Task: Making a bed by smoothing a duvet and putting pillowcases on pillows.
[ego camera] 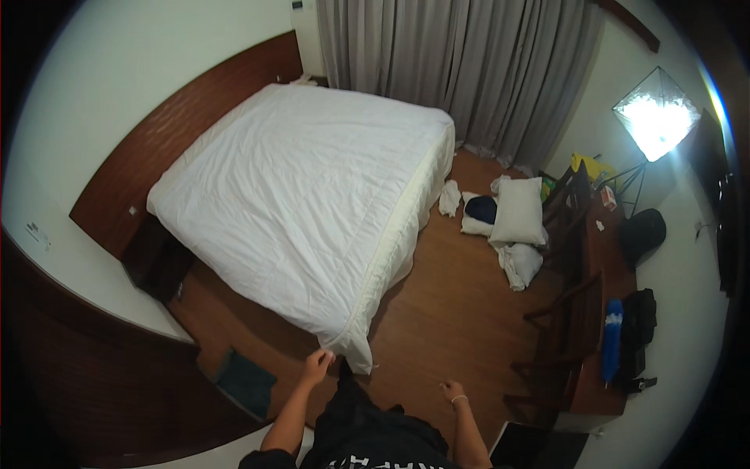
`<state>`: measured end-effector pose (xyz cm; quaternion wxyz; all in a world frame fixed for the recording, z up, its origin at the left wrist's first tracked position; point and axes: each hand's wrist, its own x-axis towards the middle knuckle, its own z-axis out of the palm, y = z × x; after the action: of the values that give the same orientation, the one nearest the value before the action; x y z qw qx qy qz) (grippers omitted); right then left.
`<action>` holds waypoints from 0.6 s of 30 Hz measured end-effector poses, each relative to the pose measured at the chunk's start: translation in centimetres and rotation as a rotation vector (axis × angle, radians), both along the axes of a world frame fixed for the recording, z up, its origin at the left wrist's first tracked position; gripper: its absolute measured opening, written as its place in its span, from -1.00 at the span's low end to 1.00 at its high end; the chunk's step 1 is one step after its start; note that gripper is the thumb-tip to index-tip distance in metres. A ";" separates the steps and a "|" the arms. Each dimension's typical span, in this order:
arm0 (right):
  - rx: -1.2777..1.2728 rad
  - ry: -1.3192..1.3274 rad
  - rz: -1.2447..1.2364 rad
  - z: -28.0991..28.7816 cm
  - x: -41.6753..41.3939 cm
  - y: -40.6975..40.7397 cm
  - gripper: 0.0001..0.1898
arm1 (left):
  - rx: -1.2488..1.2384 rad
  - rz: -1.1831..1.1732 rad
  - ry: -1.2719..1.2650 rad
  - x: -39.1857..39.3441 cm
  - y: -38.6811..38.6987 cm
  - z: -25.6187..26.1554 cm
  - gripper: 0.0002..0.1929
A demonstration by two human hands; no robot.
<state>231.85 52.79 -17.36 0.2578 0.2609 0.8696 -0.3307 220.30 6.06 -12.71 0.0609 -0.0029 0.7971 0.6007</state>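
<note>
A white duvet (293,176) lies spread over the bed, wrinkled, its edge hanging down at the foot. At the bed's near corner is my left hand (318,366), fingers curled beside the hanging corner of the duvet; whether they grip the cloth is not clear. My right hand (451,390), with a light band at the wrist, is over the wooden floor to the right of the bed, its fingers curled and nothing seen in them. A dark wooden headboard (193,111) stands behind the bed along the wall.
Pillows (517,211) and a crumpled white cloth (449,199) lie on the floor right of the bed. Wooden chairs (571,305) stand by a long desk (609,252). A lit lamp (657,117) stands at the far right. A dark green mat (246,382) lies lower left.
</note>
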 end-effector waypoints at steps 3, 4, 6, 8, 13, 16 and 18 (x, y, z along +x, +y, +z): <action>-0.051 -0.142 0.004 -1.5 1.2 -1.2 -0.62 | 0.038 0.086 -0.101 4.4 -1.3 1.4 -0.71; -0.058 -0.126 0.013 -1.2 0.9 -2.1 -0.62 | 0.081 0.141 -0.115 5.4 -1.9 1.9 -0.72; -0.089 -0.202 0.097 -1.1 0.3 -3.4 -0.60 | 0.068 0.175 -0.083 5.5 -3.9 2.6 -0.72; -0.090 -0.217 0.159 -1.8 -0.7 -4.5 -0.59 | 0.080 0.221 -0.063 5.2 -5.8 3.0 -0.71; 0.001 -0.229 0.405 -2.6 -6.1 -10.7 -0.58 | 0.161 0.361 0.027 1.9 -11.5 4.7 -0.72; -0.006 -0.238 0.426 -1.7 -10.3 -16.0 -0.60 | 0.221 0.409 0.049 0.9 -15.7 5.1 -0.72; -0.041 -0.134 0.475 -1.7 -13.4 -19.9 -0.60 | 0.233 0.425 0.057 0.8 -19.0 5.1 -0.72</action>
<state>218.41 32.93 -19.09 0.3905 0.0654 0.8805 -0.2606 221.07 -12.96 -7.58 -0.0898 -0.1466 0.7052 0.6878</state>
